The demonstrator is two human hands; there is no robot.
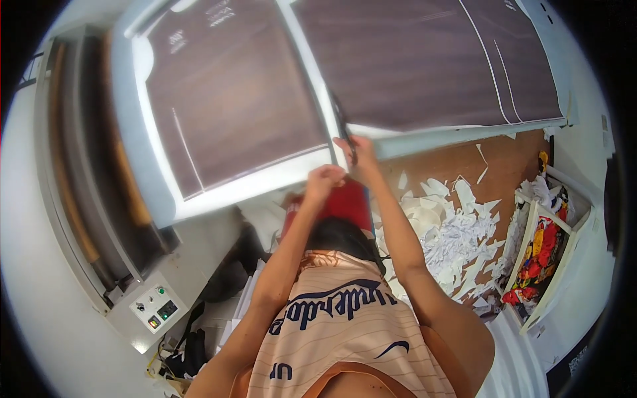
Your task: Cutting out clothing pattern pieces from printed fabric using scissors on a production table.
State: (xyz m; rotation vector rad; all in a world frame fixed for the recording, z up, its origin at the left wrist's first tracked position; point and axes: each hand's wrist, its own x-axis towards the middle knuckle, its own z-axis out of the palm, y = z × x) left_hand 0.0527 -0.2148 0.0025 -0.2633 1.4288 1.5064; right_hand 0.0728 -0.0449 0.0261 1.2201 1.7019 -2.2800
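Dark steel scissors [344,132] sit in the fingers [350,147] of the right hand [355,156] near the centre of the frame, the fingers curled through the handles and the blades pointing up along the white strip between 2 dark printed panels. The left hand [323,180] is just beside it, lower and a little to the left, its fingers folded tight on the lower edge of the white sheet [252,186] that carries the panels.

That sheet spreads across the upper half of the frame, lying over a pale table [424,139] whose edge shows below the right panel. The left dark panel [232,99] fills the upper left, with thin white lines printed on it; the right dark panel [424,60] fills the upper right, also crossed by thin white lines.

Below the hands, both bare forearms rise from a beige striped jersey [338,331] at the lower centre. Behind the arms is a red patch [348,202] of cloth or plastic; I cannot tell which. On the brown floor [504,166] at right centre lies a heap of white paper scraps [451,239]. At the right edge stands a white crate [554,259] holding bright red and yellow fabric. At lower left, a grey control box [156,308] with small buttons is fixed to a long machine [86,166] along the left edge.
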